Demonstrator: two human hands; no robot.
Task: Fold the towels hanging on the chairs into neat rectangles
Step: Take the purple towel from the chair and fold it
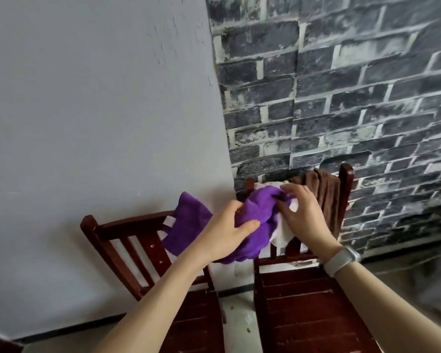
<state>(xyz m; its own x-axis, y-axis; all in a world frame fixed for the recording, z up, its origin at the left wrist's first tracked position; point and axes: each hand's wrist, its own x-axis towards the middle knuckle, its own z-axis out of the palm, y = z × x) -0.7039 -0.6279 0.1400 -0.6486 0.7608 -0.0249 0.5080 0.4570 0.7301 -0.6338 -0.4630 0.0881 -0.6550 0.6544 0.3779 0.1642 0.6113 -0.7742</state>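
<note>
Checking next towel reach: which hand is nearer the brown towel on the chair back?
Right. The right hand pinches the purple towel just beside the brown towel; the left hand grips the purple towel farther left.

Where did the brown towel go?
The brown towel hangs over the back of the right chair, by the brick wall, just behind the right hand.

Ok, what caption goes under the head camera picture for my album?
Both hands, left and right, bunch a purple towel above two wooden chairs.

Towel [255,220] held betw 2 chairs [127,240], another on rt chairback [326,189].
</note>
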